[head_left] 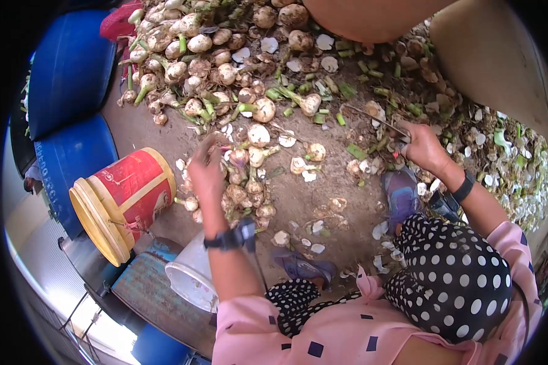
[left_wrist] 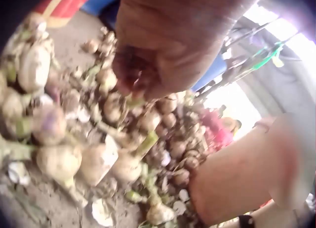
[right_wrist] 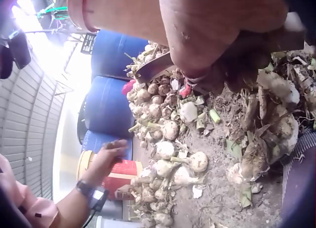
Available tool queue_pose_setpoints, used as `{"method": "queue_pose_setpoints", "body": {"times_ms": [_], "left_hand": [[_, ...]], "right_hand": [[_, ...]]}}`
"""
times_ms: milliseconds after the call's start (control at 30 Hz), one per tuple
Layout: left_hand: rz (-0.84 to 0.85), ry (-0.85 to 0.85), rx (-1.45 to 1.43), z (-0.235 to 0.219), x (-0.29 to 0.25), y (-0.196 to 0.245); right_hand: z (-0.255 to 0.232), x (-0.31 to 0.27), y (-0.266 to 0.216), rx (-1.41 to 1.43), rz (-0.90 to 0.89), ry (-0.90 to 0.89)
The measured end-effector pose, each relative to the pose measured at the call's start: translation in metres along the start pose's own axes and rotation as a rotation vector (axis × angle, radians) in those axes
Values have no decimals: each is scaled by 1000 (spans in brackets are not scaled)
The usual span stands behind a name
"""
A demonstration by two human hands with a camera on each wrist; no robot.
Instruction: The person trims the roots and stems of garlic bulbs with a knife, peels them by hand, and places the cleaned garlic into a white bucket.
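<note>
The person's right hand (head_left: pixel 423 143) is gripping a knife (head_left: pixel 372 115), the fingers curling closely around its handle while the blade is pointing out to the left over the dirty floor (head_left: pixel 292 194). The left hand (head_left: pixel 207 167) is hanging over the left edge of a small heap of bulbs (head_left: pixel 234 193), its fingers bending loosely and holding nothing that shows; whether they are touching a bulb, I cannot tell. This heap is lying on the floor in front of the person, a few loose bulbs (head_left: pixel 315 152) sitting just to its right. Farther ahead, a large pile of bulbs (head_left: pixel 176 72) is spreading out, many still carrying green stems. Cut stems (head_left: pixel 341 118) and pale scraps are lying between the pile and the knife. A red and yellow bucket (head_left: pixel 134 188) is standing left of the small heap, a white bucket (head_left: pixel 192 274) near it and blue barrels (head_left: pixel 73 67) behind. A purple shoe (head_left: pixel 402 198) is resting near the right hand.
</note>
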State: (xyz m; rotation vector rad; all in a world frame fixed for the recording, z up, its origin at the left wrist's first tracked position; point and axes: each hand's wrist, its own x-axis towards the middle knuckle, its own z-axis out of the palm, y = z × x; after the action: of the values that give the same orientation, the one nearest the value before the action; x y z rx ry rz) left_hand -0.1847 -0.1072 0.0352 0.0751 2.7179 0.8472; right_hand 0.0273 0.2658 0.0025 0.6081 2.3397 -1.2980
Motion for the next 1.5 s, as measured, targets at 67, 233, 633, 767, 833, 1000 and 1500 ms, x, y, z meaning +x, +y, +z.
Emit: {"method": "queue_pose_setpoints", "body": {"times_ms": [67,233,633,767,833,1000,1500], "left_hand": [[-139,-35,-8,41,30,45],[120,65,302,114,89,4],[-287,-356,-659,84,-111,117],[-204,-253,-769,98,-143,132],[-275,-239,-882,96,-146,134],[-173,-210,-852,103,-148,120],[423,-440,-673,87,-147,129]], "right_hand": [[2,5,2,38,20,3],[1,-2,12,-8,32,-17],[6,-16,-69,-217,-625,154],[4,-27,-74,-273,-688,174],[2,-31,-73,-274,-691,170],[-1,-35,-73,-294,-681,198],[-4,-23,-48,234,-259,-145]]}}
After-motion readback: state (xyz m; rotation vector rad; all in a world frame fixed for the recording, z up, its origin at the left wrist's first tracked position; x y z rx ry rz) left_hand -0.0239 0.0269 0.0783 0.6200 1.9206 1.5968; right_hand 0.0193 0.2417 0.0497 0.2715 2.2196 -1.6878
